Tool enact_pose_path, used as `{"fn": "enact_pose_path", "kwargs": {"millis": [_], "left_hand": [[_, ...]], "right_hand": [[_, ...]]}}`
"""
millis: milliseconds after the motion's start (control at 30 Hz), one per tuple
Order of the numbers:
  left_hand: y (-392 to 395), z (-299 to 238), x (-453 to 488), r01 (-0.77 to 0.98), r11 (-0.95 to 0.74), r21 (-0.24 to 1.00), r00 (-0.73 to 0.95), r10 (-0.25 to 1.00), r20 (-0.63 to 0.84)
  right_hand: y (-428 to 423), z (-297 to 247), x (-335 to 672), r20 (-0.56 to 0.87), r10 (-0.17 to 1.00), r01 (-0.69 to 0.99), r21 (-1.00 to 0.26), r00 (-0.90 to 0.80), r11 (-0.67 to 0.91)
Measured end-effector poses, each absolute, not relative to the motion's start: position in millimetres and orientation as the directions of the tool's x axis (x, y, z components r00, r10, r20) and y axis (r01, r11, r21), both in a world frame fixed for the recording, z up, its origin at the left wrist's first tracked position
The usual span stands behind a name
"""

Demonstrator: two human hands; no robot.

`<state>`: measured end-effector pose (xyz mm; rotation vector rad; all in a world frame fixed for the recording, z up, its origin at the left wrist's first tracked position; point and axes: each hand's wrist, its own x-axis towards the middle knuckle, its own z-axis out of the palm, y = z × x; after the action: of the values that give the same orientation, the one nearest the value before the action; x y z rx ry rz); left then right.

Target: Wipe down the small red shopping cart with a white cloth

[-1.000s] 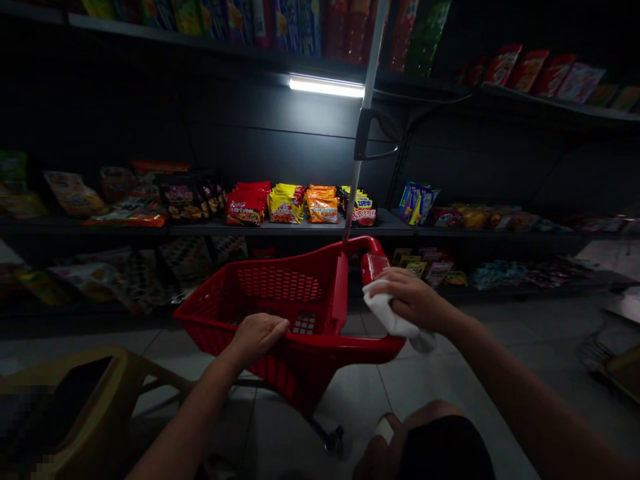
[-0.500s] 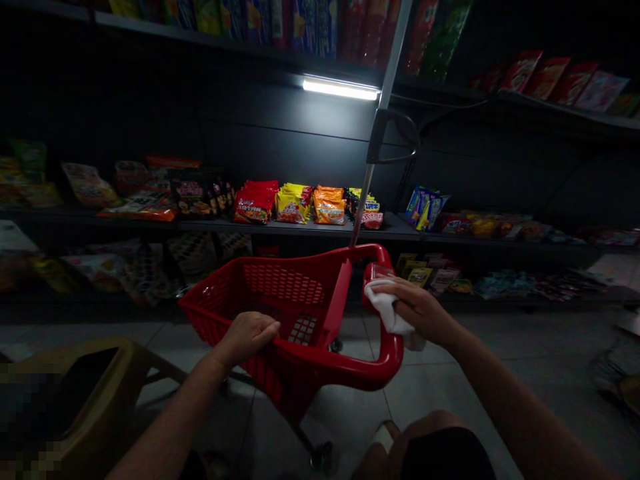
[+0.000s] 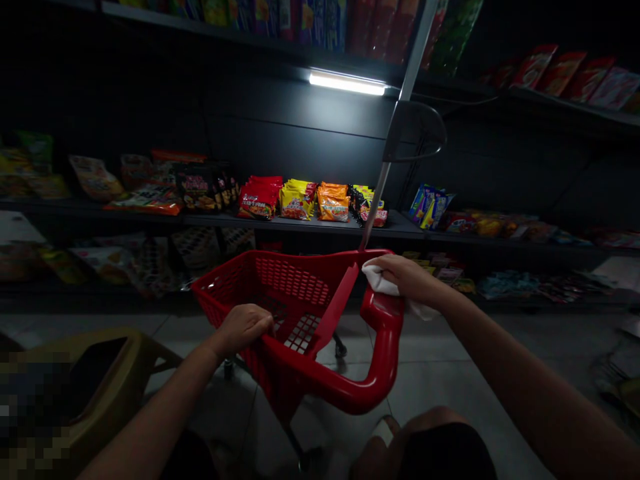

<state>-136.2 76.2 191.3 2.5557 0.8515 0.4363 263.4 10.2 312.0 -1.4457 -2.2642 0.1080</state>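
Note:
A red plastic shopping cart [image 3: 295, 373] with a perforated basket stands in front of me. My left hand [image 3: 246, 327] is closed over the basket's near rim, the thumb along its top. In my right hand [image 3: 407, 275] is a bunched white cloth [image 3: 383, 280], pressed against the far part of the cart's red handle [image 3: 389, 363]. A loose end of the cloth hangs below the palm. The fingertips of the right hand are partly hidden by the cloth. A grey metal pole [image 3: 381, 187] with a dark loop-shaped bracket [image 3: 415, 132] rises from behind the cart.
Dark shelves [image 3: 320, 225] ahead carry snack packets, among them red noodle packs [image 3: 260, 198] and orange packs [image 3: 333, 202]. A lit tube lamp [image 3: 347, 83] hangs above them. At left stands a yellowish stool [image 3: 107, 393]. My knees are below on the tiled floor.
My right hand has slid the cloth forward and up along the handle to its far corner. The cart has turned slightly, and my left hand keeps its hold on the rim.

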Motion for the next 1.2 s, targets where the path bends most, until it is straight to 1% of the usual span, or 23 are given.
{"fn": "enact_pose_path", "kwargs": {"millis": [67, 133, 167, 233, 300, 333, 400, 467, 533, 600, 667, 700, 733, 767, 800, 833, 900, 933, 967, 1000, 1067, 1133, 1200], "left_hand": [[79.4, 190.5, -138.8, 0.489, -0.738, 0.465, 0.772, 0.614, 0.163], [81.9, 192.7, -140.8, 0.473, -0.764, 0.440, 0.800, 0.581, 0.149], [82.3, 195.5, -141.1, 0.462, -0.783, 0.417, 0.816, 0.560, 0.146], [80.5, 203.4, -139.9, 0.459, -0.815, 0.355, 0.829, 0.536, 0.159], [75.2, 211.7, -135.6, 0.491, -0.810, 0.321, 0.805, 0.562, 0.187], [71.7, 214.7, -132.5, 0.511, -0.789, 0.342, 0.783, 0.591, 0.194], [65.1, 216.8, -125.2, 0.531, -0.721, 0.444, 0.739, 0.651, 0.174], [60.7, 214.1, -118.1, 0.532, -0.659, 0.532, 0.721, 0.682, 0.124], [59.2, 209.8, -113.2, 0.537, -0.638, 0.551, 0.725, 0.683, 0.085], [59.6, 206.5, -111.2, 0.551, -0.639, 0.537, 0.726, 0.684, 0.068], [60.9, 204.4, -111.6, 0.567, -0.641, 0.517, 0.720, 0.691, 0.067], [61.9, 203.2, -112.4, 0.563, -0.655, 0.504, 0.727, 0.683, 0.074], [63.1, 201.6, -113.3, 0.546, -0.679, 0.491, 0.742, 0.664, 0.093], [64.5, 199.5, -114.3, 0.519, -0.706, 0.481, 0.760, 0.640, 0.119], [66.1, 197.0, -115.2, 0.488, -0.732, 0.476, 0.776, 0.613, 0.148], [67.8, 194.2, -116.1, 0.457, -0.754, 0.472, 0.789, 0.589, 0.177], [71.1, 188.9, -117.2, 0.422, -0.779, 0.464, 0.799, 0.561, 0.216], [72.5, 187.0, -117.5, 0.419, -0.784, 0.459, 0.797, 0.559, 0.227], [73.5, 185.6, -117.7, 0.417, -0.789, 0.452, 0.797, 0.556, 0.235], [74.1, 184.9, -117.7, 0.415, -0.794, 0.445, 0.798, 0.553, 0.242], [74.6, 184.8, -117.3, 0.413, -0.796, 0.442, 0.797, 0.551, 0.247], [74.3, 185.5, -117.0, 0.413, -0.790, 0.453, 0.795, 0.555, 0.245], [73.6, 185.8, -117.2, 0.418, -0.784, 0.459, 0.791, 0.563, 0.241]], "right_hand": [[10.6, 324.2, 253.1, 0.270, 0.878, 0.835, -0.293, -0.396, 0.466], [25.1, 334.0, 245.7, 0.227, 0.902, 0.870, -0.260, -0.367, 0.420], [36.6, 336.9, 242.9, 0.204, 0.920, 0.904, -0.207, -0.334, 0.374], [62.7, 337.7, 237.4, 0.140, 0.956, 0.962, -0.049, -0.259, 0.268], [84.8, 333.1, 229.6, 0.024, 0.978, 0.975, 0.087, -0.209, 0.206], [91.6, 329.8, 224.1, -0.043, 0.979, 0.972, 0.124, -0.198, 0.202], [93.7, 323.8, 209.0, -0.139, 0.968, 0.963, 0.147, -0.207, 0.227], [79.5, 321.6, 188.4, -0.206, 0.937, 0.932, 0.173, -0.281, 0.318], [53.3, 323.6, 163.8, -0.272, 0.862, 0.867, 0.149, -0.427, 0.476], [24.2, 327.6, 139.5, -0.334, 0.722, 0.757, 0.037, -0.606, 0.652], [4.1, 330.2, 122.2, -0.348, 0.600, 0.663, -0.091, -0.720, 0.743], [0.5, 330.5, 118.4, -0.355, 0.562, 0.634, -0.126, -0.747, 0.763], [1.8, 330.3, 118.6, -0.364, 0.551, 0.626, -0.128, -0.751, 0.769], [8.1, 329.7, 122.9, -0.373, 0.569, 0.641, -0.095, -0.733, 0.762], [18.4, 329.0, 130.8, -0.379, 0.615, 0.674, -0.031, -0.691, 0.738], [31.5, 328.6, 141.7, -0.373, 0.683, 0.718, 0.059, -0.628, 0.693], [60.3, 329.3, 167.5, -0.329, 0.841, 0.818, 0.252, -0.430, 0.517], [72.7, 330.4, 179.5, -0.310, 0.894, 0.850, 0.320, -0.323, 0.418], [82.2, 331.9, 189.1, -0.304, 0.923, 0.868, 0.361, -0.237, 0.342], [87.8, 333.4, 195.3, -0.311, 0.933, 0.877, 0.379, -0.180, 0.295], [85.7, 336.1, 195.0, -0.329, 0.930, 0.883, 0.371, -0.164, 0.287], [66.5, 337.2, 178.6, -0.308, 0.918, 0.873, 0.338, -0.250, 0.351], [35.4, 336.4, 152.0, -0.280, 0.868, 0.835, 0.268, -0.410, 0.481]]}}
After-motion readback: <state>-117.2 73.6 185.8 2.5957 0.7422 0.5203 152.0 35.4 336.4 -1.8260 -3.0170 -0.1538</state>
